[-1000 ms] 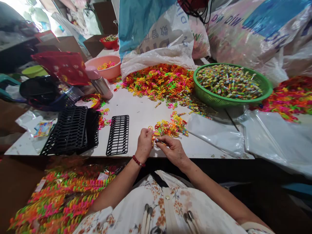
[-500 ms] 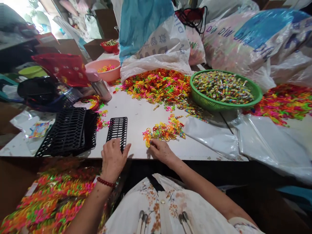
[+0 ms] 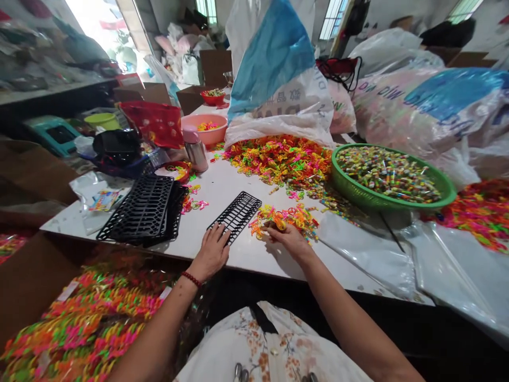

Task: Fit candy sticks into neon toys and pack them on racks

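Note:
My left hand [image 3: 212, 251] lies on the white table [image 3: 222, 185] with its fingers spread, fingertips touching the near end of a narrow black plastic grid tray [image 3: 237, 214]. My right hand [image 3: 288, 237] is curled at the near edge of a small heap of neon plastic rings [image 3: 287, 218], its fingers pinched on some of them. The grid tray lies at a slant between my two hands.
A stack of black grid trays [image 3: 143, 210] sits to the left. Behind are a big pile of neon rings [image 3: 278, 158], a green basket of wrapped pieces [image 3: 392, 175], a pink bowl [image 3: 204, 129], a steel flask [image 3: 195, 148] and large plastic sacks [image 3: 421, 106]. A box of packed rings [image 3: 83, 323] stands lower left.
My left hand left the rings, went to the black grid tray and turned it to a slant toward the small heap. My right hand stayed at the heap. The camera view swung left.

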Available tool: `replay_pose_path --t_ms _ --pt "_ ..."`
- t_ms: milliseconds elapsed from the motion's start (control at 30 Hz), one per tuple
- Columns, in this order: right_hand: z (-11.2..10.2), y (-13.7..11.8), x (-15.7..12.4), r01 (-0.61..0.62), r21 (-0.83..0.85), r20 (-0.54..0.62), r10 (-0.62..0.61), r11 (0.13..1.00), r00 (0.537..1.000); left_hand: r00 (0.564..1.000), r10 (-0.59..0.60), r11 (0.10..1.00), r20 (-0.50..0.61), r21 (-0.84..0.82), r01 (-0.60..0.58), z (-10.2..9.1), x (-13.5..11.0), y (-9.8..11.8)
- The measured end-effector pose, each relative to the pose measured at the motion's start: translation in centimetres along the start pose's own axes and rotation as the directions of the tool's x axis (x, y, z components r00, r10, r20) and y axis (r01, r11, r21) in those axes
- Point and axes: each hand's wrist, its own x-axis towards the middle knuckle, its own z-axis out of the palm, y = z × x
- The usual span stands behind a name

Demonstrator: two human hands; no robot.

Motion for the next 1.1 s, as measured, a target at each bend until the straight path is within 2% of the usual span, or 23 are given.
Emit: replay_pose_path --t_ms 67,133,200,300,433,600,800,1100 --pt "0.9 -0.1 -0.3 -0.019 -0.012 0.018 0.019 1.000 1.000 1.000 -0.010 0.999 -0.022 -0.053 0.009 -0.1 0.1 -0.4" --pt "2.0 0.1 -0.2 -0.006 -0.034 0.054 0.008 0.999 0.999 0.990 -0.099 0.993 -0.102 -0.072 0.092 -0.3 0.0 -0.5" --pt "3.5 0.5 0.3 0.059 -0.081 0.100 -0.051 0.995 0.994 0.956 -0.237 0.971 -0.175 -0.079 0.226 -0.6 -0.1 -0.5" --pt "6.3 1.3 1.6 0.170 -0.181 0.126 -0.149 0.969 0.981 0.907 -0.383 0.922 -0.175 -0.138 0.362 -0.6 -0.1 -0.6" --pt "10.2 2.2 4.1 0.227 -0.325 0.161 -0.183 0.918 0.970 0.869 -0.464 0.866 -0.170 -0.294 0.405 -0.3 0.0 -1.0" --pt "13.7 2.8 7.4 0.312 -0.443 0.200 -0.246 0.841 0.948 0.861 -0.481 0.831 -0.163 -0.396 0.390 -0.3 0.2 -1.4" --pt "14.8 3.0 8.9 0.398 -0.519 0.331 -0.251 0.756 0.910 0.845 -0.517 0.791 -0.138 -0.455 0.409 -0.5 0.2 -1.3" --pt "15.0 2.7 9.0 0.597 -0.615 0.558 -0.250 0.515 0.791 0.819 -0.555 0.772 -0.142 -0.455 0.444 -0.4 0.2 -1.4"
